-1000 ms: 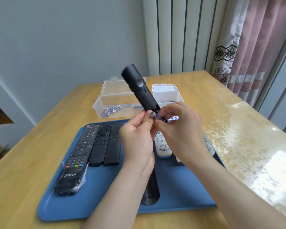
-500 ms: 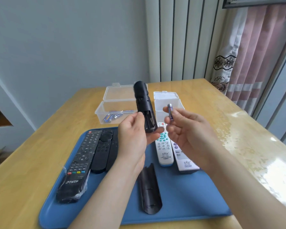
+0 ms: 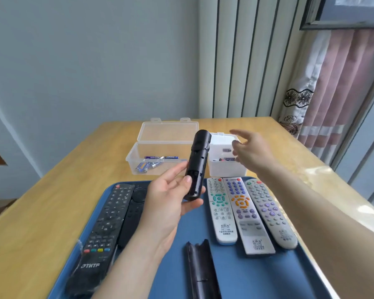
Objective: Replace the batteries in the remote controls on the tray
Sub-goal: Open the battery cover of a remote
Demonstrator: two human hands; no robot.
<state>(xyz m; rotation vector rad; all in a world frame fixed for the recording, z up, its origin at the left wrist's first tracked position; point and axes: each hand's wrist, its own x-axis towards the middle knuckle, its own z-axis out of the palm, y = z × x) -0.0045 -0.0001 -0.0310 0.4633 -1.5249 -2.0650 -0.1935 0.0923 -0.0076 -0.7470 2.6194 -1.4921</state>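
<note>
While the blue tray (image 3: 246,277) lies beneath your left hand (image 3: 166,208), your right hand (image 3: 253,152) hovers, fingers spread, over the white box (image 3: 222,169); the left hand grips the black remote (image 3: 198,167) upright, and a loose black cover (image 3: 201,270) lies beside its wrist.

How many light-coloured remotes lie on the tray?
3, side by side on the right of the tray: the green-buttoned remote, the orange-buttoned remote in the middle, the grey remote outermost. The left forearm may hide more.
</note>
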